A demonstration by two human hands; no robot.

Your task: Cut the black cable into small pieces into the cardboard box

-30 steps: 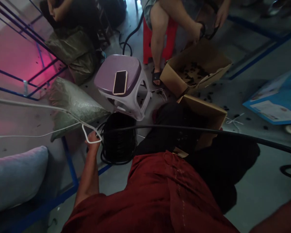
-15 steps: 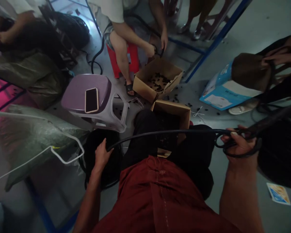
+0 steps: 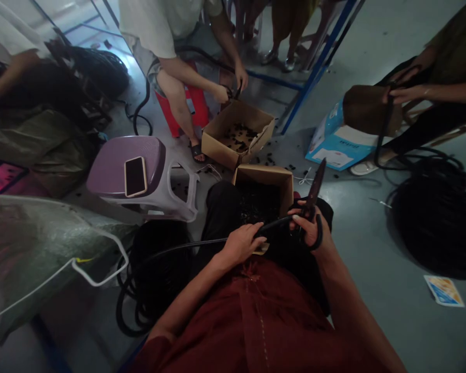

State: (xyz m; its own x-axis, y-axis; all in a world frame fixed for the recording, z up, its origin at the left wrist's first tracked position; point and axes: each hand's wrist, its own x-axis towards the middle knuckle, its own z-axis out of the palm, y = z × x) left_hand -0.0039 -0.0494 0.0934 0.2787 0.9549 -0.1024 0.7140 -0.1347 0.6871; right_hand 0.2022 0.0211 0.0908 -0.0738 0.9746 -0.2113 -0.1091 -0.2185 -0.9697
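Note:
My left hand (image 3: 239, 243) is closed around a thin black ribbed tube (image 3: 205, 242) just above my lap. My right hand (image 3: 315, 233) grips dark scissors (image 3: 316, 187), blades pointing up and away, and also pinches the tube near its end. Between the two hands the tube runs in a short stretch over my legs. From my left hand it trails down to a black coil (image 3: 161, 259) beside my left leg. An open cardboard box (image 3: 288, 189) stands between my knees, its dark contents hard to make out.
Ahead, a seated person works over another cardboard box (image 3: 217, 147) holding short black pieces. A purple-topped stool (image 3: 104, 160) carries a phone (image 3: 135, 176). To the right are a blue-and-white box (image 3: 334, 150), another person's hands and a big black coil (image 3: 438, 223). White bent wire (image 3: 97, 282) juts in at left.
My left hand has slid in from the left to the middle along the tube. My right hand has come inward, and the scissors now point upward. The view has shifted slightly.

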